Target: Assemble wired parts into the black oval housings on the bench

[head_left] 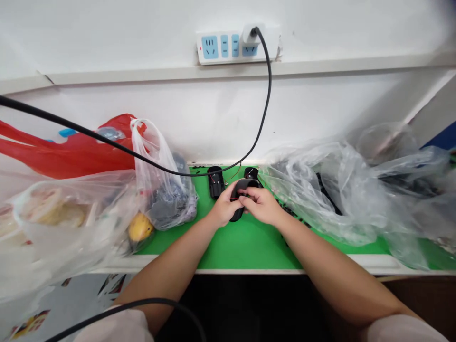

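Above the green tabletop (pixel 245 247), my left hand (pixel 225 207) is closed around a black curved plastic shell (pixel 245 183) that stands tilted on edge. A thin red wire (pixel 234 198) runs across the shell's hollow side. My right hand (pixel 262 204) reaches into that side with its thumb and fingers pinched together by the wire. What sits between those fingertips is too small to make out. Behind my left hand lies a similar glossy black shell (pixel 215 183). Another black shell (pixel 251 173) lies just behind the held one, partly hidden by it.
Clear plastic bags (pixel 313 190) with dark parts lie on the right. At left are a white bag (pixel 164 190), a red bag (pixel 81 154) and a yellow fruit (pixel 140 227). A black cable (pixel 269 80) hangs from the power strip (pixel 221 47) across the view.
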Demonstrator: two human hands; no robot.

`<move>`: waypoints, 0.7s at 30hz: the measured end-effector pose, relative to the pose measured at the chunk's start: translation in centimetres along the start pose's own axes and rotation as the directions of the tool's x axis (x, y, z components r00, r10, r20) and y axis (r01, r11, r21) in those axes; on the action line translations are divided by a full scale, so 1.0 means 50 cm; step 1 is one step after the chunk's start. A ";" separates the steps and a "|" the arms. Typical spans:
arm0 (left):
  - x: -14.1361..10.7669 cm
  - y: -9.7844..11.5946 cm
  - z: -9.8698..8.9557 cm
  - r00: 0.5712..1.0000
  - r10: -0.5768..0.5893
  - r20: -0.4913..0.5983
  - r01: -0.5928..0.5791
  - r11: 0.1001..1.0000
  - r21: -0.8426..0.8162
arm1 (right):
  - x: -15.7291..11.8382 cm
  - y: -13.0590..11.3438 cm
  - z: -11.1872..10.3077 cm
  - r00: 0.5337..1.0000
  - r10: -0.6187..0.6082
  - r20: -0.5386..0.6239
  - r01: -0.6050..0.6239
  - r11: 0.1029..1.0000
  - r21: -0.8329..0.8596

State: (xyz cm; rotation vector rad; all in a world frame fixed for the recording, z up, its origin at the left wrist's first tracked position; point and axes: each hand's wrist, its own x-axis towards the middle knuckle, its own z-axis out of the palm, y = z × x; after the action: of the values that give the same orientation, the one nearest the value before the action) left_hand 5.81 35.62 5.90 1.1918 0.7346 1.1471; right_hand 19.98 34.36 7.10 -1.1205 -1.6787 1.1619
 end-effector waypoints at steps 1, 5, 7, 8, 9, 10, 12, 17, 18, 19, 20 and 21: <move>0.001 -0.001 0.000 1.000 -0.018 0.012 0.017 1.000 0.013 | 0.002 0.002 -0.002 0.999 0.026 0.018 -0.027 0.998 0.053; 0.001 -0.004 -0.006 0.987 -0.143 0.071 0.146 0.989 -0.037 | 0.007 0.001 -0.004 0.992 0.094 0.089 -0.109 0.975 0.194; 0.002 -0.001 -0.011 0.978 -0.187 0.087 0.196 0.975 -0.103 | 0.006 -0.001 -0.004 0.996 0.076 0.051 -0.085 0.974 0.209; 0.004 0.002 -0.014 0.976 -0.201 0.081 0.211 0.966 -0.150 | 0.005 -0.001 -0.005 0.999 0.048 0.016 -0.050 0.980 0.193; 0.006 0.006 -0.018 0.975 -0.211 0.065 0.220 0.954 -0.205 | 0.003 0.000 -0.006 1.000 -0.001 -0.023 0.005 0.989 0.146; 0.008 0.010 -0.022 0.974 -0.222 0.044 0.225 0.938 -0.264 | 0.000 0.001 -0.008 0.996 -0.081 -0.046 0.084 0.995 0.061; 0.012 0.021 -0.029 0.966 -0.257 0.008 0.240 0.894 -0.379 | -0.007 0.006 -0.014 0.952 -0.305 -0.009 0.297 0.936 -0.189; 0.009 0.039 -0.031 0.969 -0.232 -0.080 0.170 0.871 -0.461 | -0.016 0.015 -0.017 0.770 -0.565 0.297 0.629 0.596 -0.499; 0.008 0.040 -0.029 0.975 -0.195 -0.103 0.132 0.892 -0.432 | -0.016 0.015 -0.016 0.760 -0.581 0.293 0.640 0.587 -0.496; 0.007 0.040 -0.027 0.979 -0.161 -0.121 0.101 0.913 -0.395 | -0.017 0.014 -0.016 0.756 -0.601 0.260 0.642 0.599 -0.479; 0.007 0.039 -0.025 0.982 -0.131 -0.134 0.076 0.932 -0.355 | -0.018 0.011 -0.017 0.756 -0.623 0.201 0.636 0.626 -0.451; 0.008 0.037 -0.023 0.984 -0.102 -0.146 0.052 0.948 -0.313 | -0.020 0.007 -0.019 0.756 -0.643 0.120 0.627 0.659 -0.415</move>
State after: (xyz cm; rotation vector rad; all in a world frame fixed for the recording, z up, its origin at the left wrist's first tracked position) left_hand 4.33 36.29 7.41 0.8089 0.6874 1.2503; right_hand 21.24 33.73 6.88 -0.6661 -2.1186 0.3113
